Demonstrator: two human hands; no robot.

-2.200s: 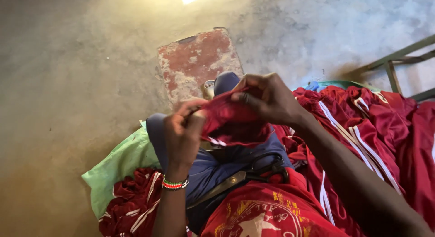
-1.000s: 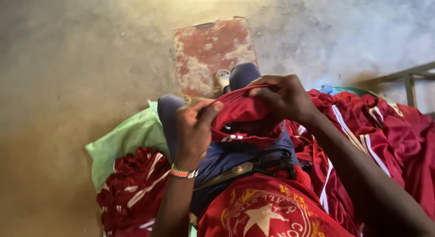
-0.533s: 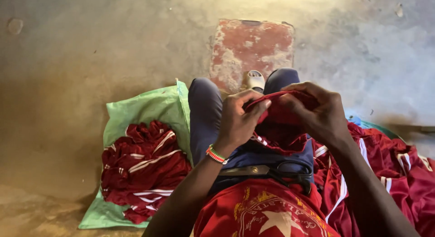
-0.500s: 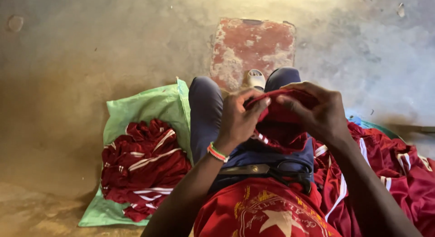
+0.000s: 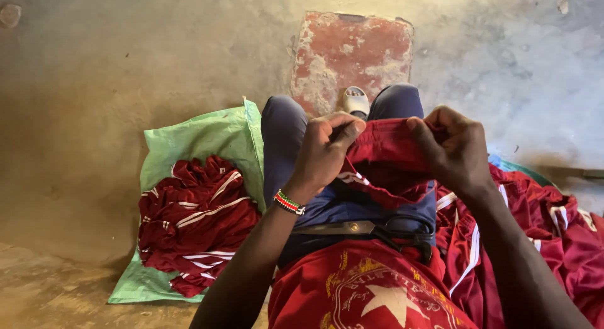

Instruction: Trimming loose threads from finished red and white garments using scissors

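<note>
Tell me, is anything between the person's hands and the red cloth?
Nothing visible: the left hand and right hand both pinch the top edge of the red cloth directly, above the scissors on the lap.

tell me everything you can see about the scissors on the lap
The scissors lie flat across the person's lap on the blue trousers, nearly level in the picture. The blades look like bare grey metal with a brass-coloured pivot screw, closed and pointing to the person's left. The black handle loops sit at the right, against the maroon garment held above. Neither hand touches them.
</note>
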